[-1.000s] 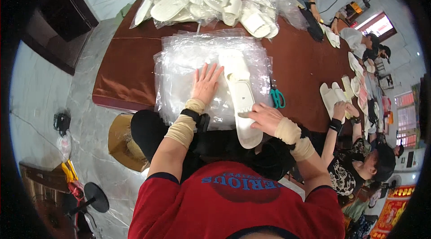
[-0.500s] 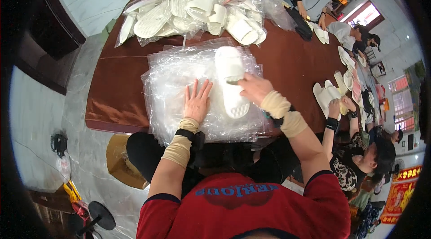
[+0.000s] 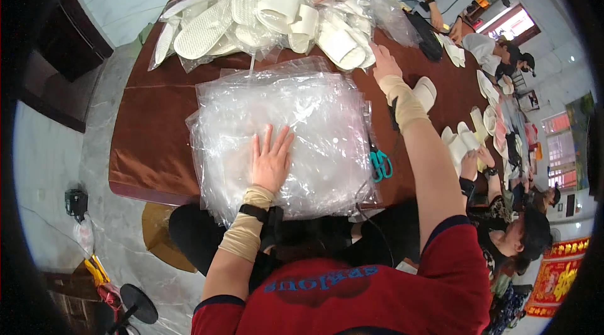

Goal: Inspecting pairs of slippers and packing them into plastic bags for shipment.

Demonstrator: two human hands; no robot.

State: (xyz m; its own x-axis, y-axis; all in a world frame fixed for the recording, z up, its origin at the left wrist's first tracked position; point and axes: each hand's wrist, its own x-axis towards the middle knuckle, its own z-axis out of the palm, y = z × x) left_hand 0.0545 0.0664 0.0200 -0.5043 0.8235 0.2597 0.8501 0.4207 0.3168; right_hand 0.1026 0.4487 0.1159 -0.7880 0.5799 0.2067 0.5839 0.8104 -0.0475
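My left hand (image 3: 272,160) lies flat, fingers spread, on a thick stack of clear plastic bags (image 3: 324,127) at the table's near edge. My right hand (image 3: 385,64) reaches forward past the stack, fingers outstretched and holding nothing that I can see. Its fingertips are at the right edge of a heap of bagged white slippers (image 3: 277,11), touching or nearly touching it. A loose white slipper (image 3: 426,93) rests on the table beside my right wrist, its near part hidden behind my forearm. Teal loop handles (image 3: 379,165), seemingly of scissors, stick out at the stack's right side.
A brown cloth (image 3: 157,140) covers the table. More white slippers (image 3: 461,140) lie to the right, in a co-worker's hands (image 3: 477,160). Other people work along the far right side. A dark item (image 3: 425,36) lies beyond my right hand. A brown stool (image 3: 165,237) stands near my left leg.
My right hand has let go of the white slipper, which moved from the bag stack to the table on the right. That hand then moved forward to the heap. My left hand stays on the bags.
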